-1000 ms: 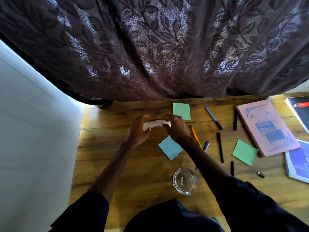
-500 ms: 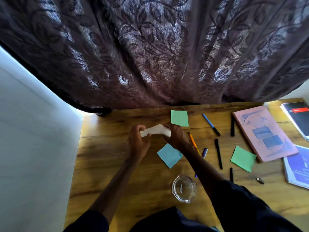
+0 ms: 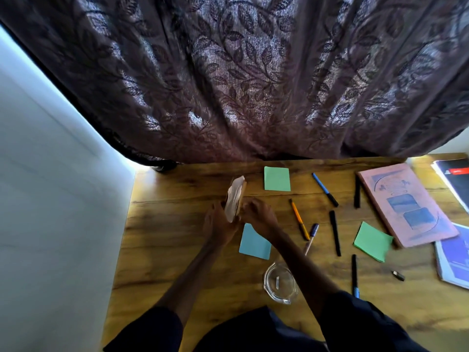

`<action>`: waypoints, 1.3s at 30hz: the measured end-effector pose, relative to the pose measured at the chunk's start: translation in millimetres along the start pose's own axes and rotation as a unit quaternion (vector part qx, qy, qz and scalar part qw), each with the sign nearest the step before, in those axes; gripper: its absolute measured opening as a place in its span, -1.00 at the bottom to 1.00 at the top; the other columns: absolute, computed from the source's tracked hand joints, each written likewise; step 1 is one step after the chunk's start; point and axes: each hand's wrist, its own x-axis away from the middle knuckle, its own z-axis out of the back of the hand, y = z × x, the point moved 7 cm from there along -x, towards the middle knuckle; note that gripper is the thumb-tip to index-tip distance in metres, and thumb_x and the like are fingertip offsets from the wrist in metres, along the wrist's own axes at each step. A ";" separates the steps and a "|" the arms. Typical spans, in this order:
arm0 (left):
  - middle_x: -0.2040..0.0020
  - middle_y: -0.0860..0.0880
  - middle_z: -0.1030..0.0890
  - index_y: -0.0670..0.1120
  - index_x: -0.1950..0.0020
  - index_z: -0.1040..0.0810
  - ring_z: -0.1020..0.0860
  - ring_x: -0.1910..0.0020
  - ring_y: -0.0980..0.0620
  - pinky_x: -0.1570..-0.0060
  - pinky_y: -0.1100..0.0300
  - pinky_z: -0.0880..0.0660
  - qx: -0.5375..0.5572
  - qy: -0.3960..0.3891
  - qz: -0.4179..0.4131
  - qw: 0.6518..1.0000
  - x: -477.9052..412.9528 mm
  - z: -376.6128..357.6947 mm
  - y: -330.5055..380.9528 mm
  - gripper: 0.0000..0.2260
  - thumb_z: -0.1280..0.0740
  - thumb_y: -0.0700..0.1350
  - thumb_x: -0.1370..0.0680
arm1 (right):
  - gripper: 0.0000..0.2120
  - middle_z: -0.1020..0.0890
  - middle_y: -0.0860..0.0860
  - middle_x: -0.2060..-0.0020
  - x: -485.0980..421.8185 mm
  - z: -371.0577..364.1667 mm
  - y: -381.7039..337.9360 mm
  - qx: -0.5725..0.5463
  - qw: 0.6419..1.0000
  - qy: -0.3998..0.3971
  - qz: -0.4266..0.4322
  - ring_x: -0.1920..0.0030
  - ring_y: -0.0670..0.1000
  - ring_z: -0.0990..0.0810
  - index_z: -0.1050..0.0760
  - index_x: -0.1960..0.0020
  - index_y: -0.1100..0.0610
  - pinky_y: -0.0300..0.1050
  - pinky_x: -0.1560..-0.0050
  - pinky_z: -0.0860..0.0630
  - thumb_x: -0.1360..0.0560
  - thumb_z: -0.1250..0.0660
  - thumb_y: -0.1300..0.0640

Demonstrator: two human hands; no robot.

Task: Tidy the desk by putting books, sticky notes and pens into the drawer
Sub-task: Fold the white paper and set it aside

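Observation:
A pale pink sticky-note pad [image 3: 234,196] stands on end above the wooden desk [image 3: 177,250], held between both hands. My left hand [image 3: 218,224] grips its lower left side and my right hand [image 3: 259,217] pinches its lower right edge. A blue pad [image 3: 255,242] lies just below my right hand. Green pads lie at the back [image 3: 276,178] and to the right [image 3: 371,241]. Loose pens are scattered to the right: a blue pen [image 3: 324,189], an orange pen [image 3: 299,219], a purple-capped pen [image 3: 311,237] and black pens [image 3: 335,232]. A pink book [image 3: 406,207] lies further right. No drawer is in view.
A small glass dish [image 3: 280,284] sits near the front edge. A black book [image 3: 454,179] and a blue booklet [image 3: 454,260] lie at the far right, and a small dark cap [image 3: 398,275] sits nearby. A patterned curtain [image 3: 253,85] hangs behind the desk, with a white wall [image 3: 50,199] to the left.
The pale pad was held flat between both hands; now it is turned on end and shifted slightly left. The hands have closed in together at its lower end.

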 end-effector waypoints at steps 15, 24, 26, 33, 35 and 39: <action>-0.16 -0.15 -0.64 -0.11 -0.32 -0.46 -0.62 -0.12 -0.21 -0.01 -0.02 -0.57 0.031 0.142 0.084 0.986 -2.1 70.0 -44.0 -0.41 -0.53 0.06 -0.37 | -0.86 -0.70 0.08 0.16 -7.9 -27.7 -25.4 0.000 1.000 -0.008 0.006 0.15 0.00 -0.65 -0.66 0.02 0.27 -0.32 0.25 -0.45 -0.57 -0.35 0.22; -0.11 -0.21 -0.65 -0.17 -0.22 -0.48 -0.64 -0.06 -0.27 0.02 -0.08 -0.59 -0.010 0.242 0.167 0.956 -12.6 151.0 -107.0 -0.47 -0.56 0.02 -0.38 | -0.82 -0.72 0.15 0.00 -27.7 -71.2 -77.9 0.005 0.995 -0.093 0.022 -0.03 0.11 -0.69 -0.66 -0.07 0.25 -0.01 -0.08 -0.58 -0.59 -0.32 0.20; -0.13 -0.21 -0.65 -0.19 -0.24 -0.48 -0.64 -0.09 -0.28 -0.03 -0.11 -0.59 -0.015 0.245 0.185 0.951 -12.6 159.7 -117.5 -0.46 -0.56 0.02 -0.38 | -0.80 -0.72 0.11 -0.03 -30.0 -74.3 -82.8 0.007 0.995 -0.098 0.013 -0.07 0.08 -0.69 -0.65 -0.12 0.21 0.04 -0.16 -0.60 -0.59 -0.31 0.17; -0.28 -0.22 -0.57 -0.22 -0.39 -0.38 -0.57 -0.25 -0.27 -0.18 -0.17 -0.56 -0.017 0.219 0.254 0.942 -11.0 161.6 -146.6 -0.39 -0.51 0.01 -0.46 | -0.81 -0.74 0.10 0.01 -29.9 -73.0 -82.5 0.005 0.997 -0.080 0.024 -0.01 0.07 -0.73 -0.64 -0.15 0.19 0.06 -0.11 -0.65 -0.60 -0.31 0.18; -0.29 -0.22 -0.56 -0.22 -0.40 -0.36 -0.56 -0.26 -0.27 -0.18 -0.17 -0.56 -0.018 0.220 0.254 0.942 -10.9 160.2 -146.5 -0.37 -0.51 0.03 -0.47 | -0.81 -0.74 0.11 0.02 -28.4 -71.7 -78.2 0.008 0.996 -0.079 0.027 0.01 0.07 -0.74 -0.64 -0.15 0.20 0.05 -0.09 -0.66 -0.60 -0.32 0.19; -0.46 -0.22 -0.40 -0.20 -0.55 -0.21 -0.41 -0.44 -0.23 -0.29 -0.13 -0.50 -0.026 0.248 0.243 0.937 -3.8 156.5 -137.6 -0.18 -0.53 0.07 -0.45 | -0.84 -0.74 0.09 0.05 -22.4 -68.7 -69.5 -0.006 0.996 -0.081 0.026 0.08 0.05 -0.75 -0.65 -0.10 0.20 -0.04 0.08 -0.68 -0.59 -0.34 0.21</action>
